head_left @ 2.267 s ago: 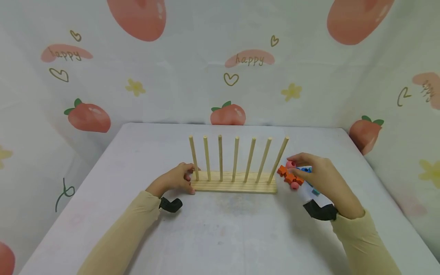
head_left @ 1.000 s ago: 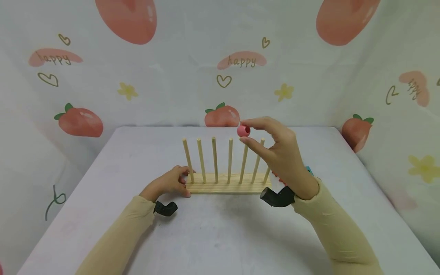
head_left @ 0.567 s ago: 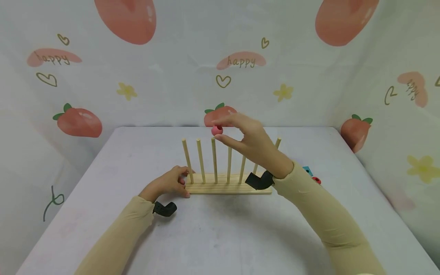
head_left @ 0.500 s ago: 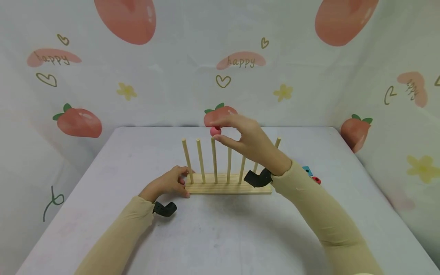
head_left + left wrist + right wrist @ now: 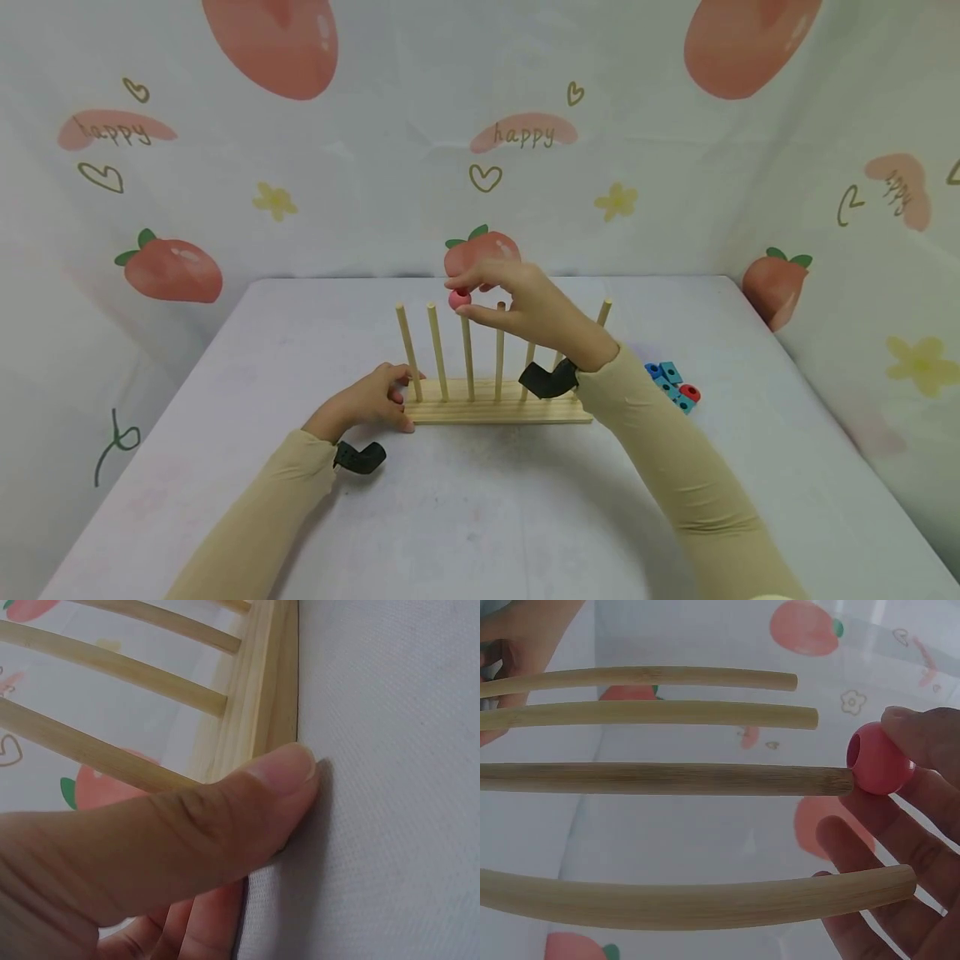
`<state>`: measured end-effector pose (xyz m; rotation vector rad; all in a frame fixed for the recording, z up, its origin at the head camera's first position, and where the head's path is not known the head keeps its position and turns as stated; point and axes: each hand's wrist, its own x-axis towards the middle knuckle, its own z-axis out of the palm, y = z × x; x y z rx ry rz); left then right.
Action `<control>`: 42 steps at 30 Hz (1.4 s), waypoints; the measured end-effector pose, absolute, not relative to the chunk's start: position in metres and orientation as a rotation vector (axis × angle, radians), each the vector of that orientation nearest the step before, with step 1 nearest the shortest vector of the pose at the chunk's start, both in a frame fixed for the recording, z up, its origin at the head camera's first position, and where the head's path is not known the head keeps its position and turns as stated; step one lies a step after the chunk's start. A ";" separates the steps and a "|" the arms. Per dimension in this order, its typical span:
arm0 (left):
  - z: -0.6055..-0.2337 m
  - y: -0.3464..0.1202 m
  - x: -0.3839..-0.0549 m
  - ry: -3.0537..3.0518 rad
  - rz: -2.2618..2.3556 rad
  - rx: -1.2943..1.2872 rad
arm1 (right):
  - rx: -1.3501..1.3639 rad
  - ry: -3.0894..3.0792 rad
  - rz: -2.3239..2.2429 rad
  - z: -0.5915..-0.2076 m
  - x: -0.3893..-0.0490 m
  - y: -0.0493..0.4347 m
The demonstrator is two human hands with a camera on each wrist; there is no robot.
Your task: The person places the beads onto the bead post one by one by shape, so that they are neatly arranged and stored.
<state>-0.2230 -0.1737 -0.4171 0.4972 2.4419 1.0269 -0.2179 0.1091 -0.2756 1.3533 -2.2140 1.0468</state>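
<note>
A pale wooden peg rack stands upright on the table, with several round pegs rising from its base. My left hand grips the left end of the base, thumb at the front and fingers behind; the left wrist view shows the thumb against the wood. My right hand pinches a round pink bead between thumb and fingers at the top of the third peg from the left. In the right wrist view the hole of the bead faces that peg's tip, slightly off to one side. Whether they touch, I cannot tell.
To the right of the rack lies a small pile of blue beads with a red bead. My right forearm hides part of the table there and the rack's right pegs. A printed cloth hangs behind the table.
My right hand has picked the pink bead from the pile, carried it left over the pegs, and lowered it slightly at the third peg. The left hand has kept its hold on the rack.
</note>
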 end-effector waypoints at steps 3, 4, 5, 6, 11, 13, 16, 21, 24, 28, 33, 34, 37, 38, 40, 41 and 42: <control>-0.418 -0.174 -0.223 2.446 1.020 0.498 | 1.344 -2.222 1.053 -0.276 -0.218 0.108; -0.419 -0.174 -0.223 2.446 1.018 0.497 | 1.339 -2.226 1.055 -0.277 -0.218 0.108; -0.419 -0.174 -0.223 2.446 1.017 0.494 | 1.334 -2.230 1.058 -0.277 -0.217 0.108; -0.419 -0.174 -0.223 2.445 1.017 0.492 | 1.328 -2.233 1.062 -0.277 -0.217 0.108; -0.418 -0.173 -0.222 2.441 1.030 0.470 | 1.299 -2.246 1.078 -0.279 -0.218 0.107; -0.419 -0.173 -0.222 2.440 1.035 0.481 | 1.292 -2.255 1.080 -0.279 -0.218 0.107; -0.420 -0.172 -0.222 2.440 1.042 0.494 | 1.284 -2.271 1.083 -0.279 -0.218 0.107; -0.421 -0.173 -0.223 2.436 1.054 0.518 | 1.272 -2.300 1.090 -0.279 -0.218 0.107; -0.421 -0.174 -0.224 2.431 1.063 0.516 | 1.256 -2.331 1.073 -0.279 -0.218 0.107; -0.422 -0.176 -0.224 2.427 1.070 0.507 | 1.238 -2.365 1.057 -0.278 -0.217 0.106; -0.419 -0.175 -0.223 2.430 1.061 0.510 | 1.213 -2.396 1.043 -0.277 -0.218 0.105; -0.419 -0.175 -0.223 2.431 1.058 0.508 | 1.209 -2.401 1.044 -0.276 -0.218 0.105; -0.419 -0.175 -0.223 2.440 1.046 0.499 | 1.196 -2.412 1.047 -0.276 -0.217 0.105; -0.419 -0.175 -0.223 2.440 1.044 0.497 | 1.195 -2.413 1.050 -0.276 -0.217 0.105; -0.419 -0.175 -0.223 2.440 1.044 0.491 | 1.194 -2.416 1.058 -0.276 -0.217 0.105; -0.419 -0.175 -0.223 2.439 1.047 0.488 | 1.193 -2.420 1.063 -0.276 -0.217 0.105; -0.419 -0.175 -0.223 2.436 1.050 0.487 | 1.193 -2.422 1.066 -0.276 -0.216 0.105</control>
